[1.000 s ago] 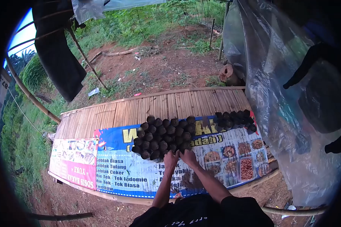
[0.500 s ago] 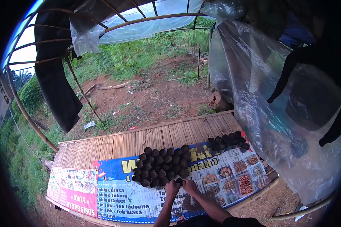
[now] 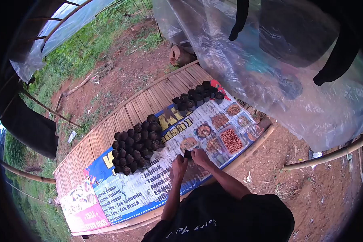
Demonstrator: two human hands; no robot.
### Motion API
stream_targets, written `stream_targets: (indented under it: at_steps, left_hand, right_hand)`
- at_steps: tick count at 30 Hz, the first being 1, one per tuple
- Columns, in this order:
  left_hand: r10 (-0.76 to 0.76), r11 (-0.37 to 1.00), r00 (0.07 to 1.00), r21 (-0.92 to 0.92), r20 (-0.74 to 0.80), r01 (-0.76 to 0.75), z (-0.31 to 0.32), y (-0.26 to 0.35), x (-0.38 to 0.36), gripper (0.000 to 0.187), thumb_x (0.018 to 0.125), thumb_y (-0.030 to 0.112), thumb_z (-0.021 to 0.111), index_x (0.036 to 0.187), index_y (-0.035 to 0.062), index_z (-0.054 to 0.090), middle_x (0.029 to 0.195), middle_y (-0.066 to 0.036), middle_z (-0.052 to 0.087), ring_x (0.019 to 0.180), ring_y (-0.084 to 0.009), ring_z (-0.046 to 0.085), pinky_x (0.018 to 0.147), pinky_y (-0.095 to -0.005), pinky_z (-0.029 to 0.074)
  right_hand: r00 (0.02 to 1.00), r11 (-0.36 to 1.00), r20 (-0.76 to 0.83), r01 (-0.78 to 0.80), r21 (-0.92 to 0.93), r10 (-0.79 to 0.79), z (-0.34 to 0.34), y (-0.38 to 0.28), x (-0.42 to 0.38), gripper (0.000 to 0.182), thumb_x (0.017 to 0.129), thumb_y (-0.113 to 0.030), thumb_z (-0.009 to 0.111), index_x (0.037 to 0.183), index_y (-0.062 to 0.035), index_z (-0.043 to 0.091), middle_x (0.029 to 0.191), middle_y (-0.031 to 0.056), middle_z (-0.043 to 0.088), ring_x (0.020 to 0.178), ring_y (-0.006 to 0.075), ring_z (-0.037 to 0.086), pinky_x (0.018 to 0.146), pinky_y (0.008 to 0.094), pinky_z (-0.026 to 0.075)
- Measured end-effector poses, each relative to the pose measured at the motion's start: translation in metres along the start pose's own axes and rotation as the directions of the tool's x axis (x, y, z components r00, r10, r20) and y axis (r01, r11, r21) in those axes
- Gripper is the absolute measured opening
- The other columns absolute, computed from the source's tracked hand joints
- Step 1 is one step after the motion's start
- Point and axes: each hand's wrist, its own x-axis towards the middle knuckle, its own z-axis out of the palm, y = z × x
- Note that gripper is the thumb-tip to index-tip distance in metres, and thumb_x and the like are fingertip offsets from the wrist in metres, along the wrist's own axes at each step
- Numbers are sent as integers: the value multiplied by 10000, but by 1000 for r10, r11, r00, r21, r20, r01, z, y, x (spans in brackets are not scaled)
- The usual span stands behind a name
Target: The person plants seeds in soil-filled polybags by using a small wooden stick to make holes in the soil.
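Observation:
Between my two hands is a small black seedling bag (image 3: 188,154), held just above the banner-covered table. My left hand (image 3: 179,163) has its fingers closed at the bag's left side. On the other side, my right hand (image 3: 199,156) pinches it, with its fingers partly hidden. Left of my hands, a block of dark, soil-filled seedling bags (image 3: 136,144) stands packed upright in rows. Farther off to the right, a second cluster of black seedling bags (image 3: 197,97) stands near the table's far end, several with open tops.
A printed food banner (image 3: 157,177) covers the near part of the bamboo-slat table (image 3: 139,107). Clear plastic sheeting (image 3: 230,56) hangs at the right, by a cut log (image 3: 180,55). A bamboo pole (image 3: 326,154) lies at the right edge.
My view has turned to the right. Both hands have come away from the front edge of the bag block with the black seedling bag between them, now over the banner's right part.

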Motion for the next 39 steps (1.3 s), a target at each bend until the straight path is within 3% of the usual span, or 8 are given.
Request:
stream_targets:
  at_steps: [12, 14, 20, 21, 24, 29, 34, 39]
  left_hand:
    - [-8, 1000, 996, 2, -84, 8, 24, 13, -22, 235, 761, 180, 642, 730, -28, 539, 655, -207, 591, 592, -360, 591, 582, -445, 457]
    - [-62, 997, 993, 32, -100, 65, 22, 14, -27, 237, 762, 193, 651, 736, -16, 541, 679, -197, 602, 616, -364, 607, 591, -437, 467]
    - [-113, 992, 983, 38, -146, 119, 30, 2, -32, 250, 789, 234, 663, 767, 0, 576, 698, -176, 622, 659, -373, 631, 615, -439, 477]
    - [-111, 989, 982, 81, -155, 125, 28, 6, -30, 339, 809, 295, 682, 741, -23, 585, 669, -163, 627, 612, -287, 632, 600, -391, 478]
    - [-264, 952, 955, 122, -132, 280, 23, 16, -26, 376, 803, 343, 698, 735, -11, 590, 706, -176, 647, 665, -300, 657, 633, -394, 492]
    - [-166, 976, 979, 122, -119, 180, 17, 14, -20, 382, 801, 333, 712, 953, 39, 523, 710, -164, 649, 665, -342, 643, 621, -435, 490]
    - [-162, 982, 979, 82, -123, 173, 17, -1, -16, 347, 799, 292, 717, 958, 41, 537, 728, -162, 663, 682, -319, 657, 623, -416, 495]
    - [-160, 987, 981, 3, -109, 162, 16, 0, -20, 248, 806, 244, 699, 878, 18, 623, 755, -147, 683, 682, -279, 670, 620, -380, 511]
  right_hand:
    - [983, 930, 169, 5, 367, -73, -40, 42, -9, 234, 857, -210, 581, 777, 10, 578, 613, 217, 574, 585, 364, 609, 529, 436, 443]
    - [997, 942, -30, 76, 326, -71, -37, 55, -6, 207, 843, -186, 601, 758, 1, 572, 571, 182, 556, 541, 336, 589, 509, 419, 430]
    - [989, 976, 54, 127, 180, -138, -28, 77, 1, 189, 814, -129, 611, 989, -73, 565, 806, 178, 565, 789, 363, 574, 698, 464, 449]
    - [983, 978, 90, 144, 151, -159, -26, 77, 1, 238, 807, -121, 612, 1039, -96, 560, 857, 185, 548, 841, 374, 560, 731, 476, 446]
    - [977, 978, 120, 163, 131, -179, -20, 74, 6, 253, 802, -112, 609, 1052, -119, 572, 870, 184, 533, 857, 382, 553, 730, 482, 451]
    - [982, 988, 117, 143, 64, -150, -15, 68, 11, 188, 815, -140, 598, 998, -103, 569, 883, 183, 543, 800, 385, 570, 687, 483, 471]
    - [977, 977, 65, 205, -55, -201, -7, 68, 15, 152, 824, -151, 593, 959, -94, 558, 857, 165, 568, 794, 391, 595, 660, 485, 482]
    - [986, 986, 68, 143, 84, -149, -18, 62, 15, 181, 809, -153, 628, 958, -76, 560, 858, 162, 573, 793, 392, 588, 677, 478, 480]
